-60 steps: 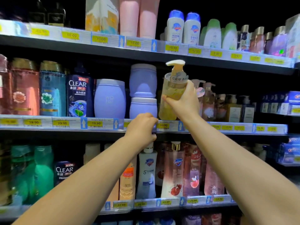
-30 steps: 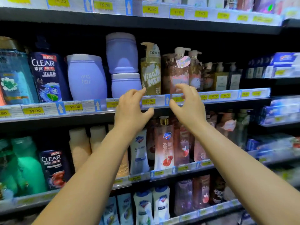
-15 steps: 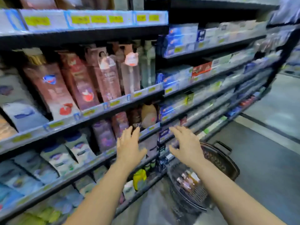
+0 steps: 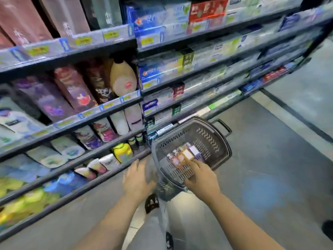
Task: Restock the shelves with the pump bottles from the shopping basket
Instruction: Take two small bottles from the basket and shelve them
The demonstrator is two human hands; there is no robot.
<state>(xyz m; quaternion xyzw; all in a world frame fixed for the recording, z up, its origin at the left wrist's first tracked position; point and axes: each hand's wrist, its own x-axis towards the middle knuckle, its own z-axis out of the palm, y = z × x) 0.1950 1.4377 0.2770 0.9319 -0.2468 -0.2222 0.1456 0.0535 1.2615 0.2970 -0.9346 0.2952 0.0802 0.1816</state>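
A dark plastic shopping basket (image 4: 214,134) stands on the floor by the lowest shelf. Several pump bottles (image 4: 183,155), amber, pink and lilac, lie inside it. My right hand (image 4: 201,179) is over the basket's near rim, fingers spread, fingertips touching or almost touching the bottles, holding nothing. Left of the basket, my left hand (image 4: 137,179) hovers open and blurred above the floor. The shelves (image 4: 111,115) on the left hold rows of bottles and refill pouches.
Toothpaste boxes (image 4: 162,73) fill the shelves to the right of the bottles. The basket's handle (image 4: 222,126) sticks out at its far side. My legs and a shoe (image 4: 151,202) are below my hands. Grey aisle floor (image 4: 270,168) stretches to the right.
The yellow pump bottle went onto the middle shelf and my right hand let go. My view swung down and right; both empty hands dropped from the shelf to the basket on the floor.
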